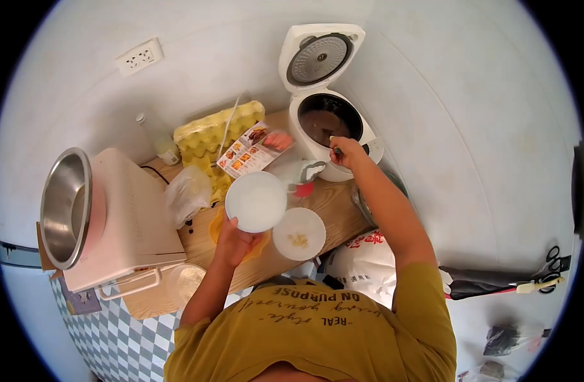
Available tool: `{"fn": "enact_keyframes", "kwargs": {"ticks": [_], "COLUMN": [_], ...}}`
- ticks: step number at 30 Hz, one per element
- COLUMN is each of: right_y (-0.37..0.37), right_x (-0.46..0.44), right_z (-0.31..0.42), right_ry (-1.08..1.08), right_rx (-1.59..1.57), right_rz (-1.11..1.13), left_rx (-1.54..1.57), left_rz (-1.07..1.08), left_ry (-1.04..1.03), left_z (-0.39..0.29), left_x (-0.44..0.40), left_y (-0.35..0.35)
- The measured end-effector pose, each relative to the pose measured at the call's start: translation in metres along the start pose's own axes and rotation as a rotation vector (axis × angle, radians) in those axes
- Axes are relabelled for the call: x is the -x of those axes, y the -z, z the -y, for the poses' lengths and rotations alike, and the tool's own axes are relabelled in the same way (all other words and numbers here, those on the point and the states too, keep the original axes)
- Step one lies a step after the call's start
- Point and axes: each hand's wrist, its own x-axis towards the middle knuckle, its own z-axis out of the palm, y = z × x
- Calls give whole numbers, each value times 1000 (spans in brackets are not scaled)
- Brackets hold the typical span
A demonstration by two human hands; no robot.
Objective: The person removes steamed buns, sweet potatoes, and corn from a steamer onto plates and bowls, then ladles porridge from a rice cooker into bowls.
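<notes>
My left hand (236, 240) grips the near rim of a white bowl (256, 201), raised over the wooden table. Beside it sits a second white bowl (299, 233) with small pale pieces in it. My right hand (347, 153) is closed on the handle of a utensil at the front rim of an open rice cooker (330, 121). Dark liquid shows inside the cooker's pot, and its lid (320, 57) stands raised. The utensil's far end is too unclear to make out. A yellow scalloped dish (257, 247) lies partly hidden under my left hand.
Left of the bowls are a plastic bag (188, 194), a yellow egg tray (202, 130), a printed leaflet (248, 151) and a glass bottle (159, 140). A metal basin (67, 209) leans by a pale appliance (129, 210). A white sack (362, 264) stands at right.
</notes>
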Motion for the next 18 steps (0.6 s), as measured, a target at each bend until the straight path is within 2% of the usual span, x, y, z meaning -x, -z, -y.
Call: {"fn": "enact_keyframes", "kwargs": {"ticks": [1,4,7,10,13,16,18], "right_y": [1,31,40,45,36,46,57], "right_x": [6,-24,-13,-8,11,-5,-4], "right_z": [4,12,21,7,8,-2,7], "right_ry": [-38,-123,125,669,591,668,251], "right_rx": [-73,-36,704,1473,1448,1330,829], "right_rz": [23,133,-47,-301,-240,-140,18], "left_rx": [-2,-22,-36,-67,-112,-134,-167], "left_rz": [-5,-40,-68,-36,-32,-50,-60], "left_ry": [3,-40,-78,-123,-130,-122,-119], "left_z": [-2,-5,-2,-7,-18,-23,-26], "left_x": [-6,-26,-44,-64,-83,-103,-114], "left_y": [-3,-12,-6,-10,-17,-15,-16]}}
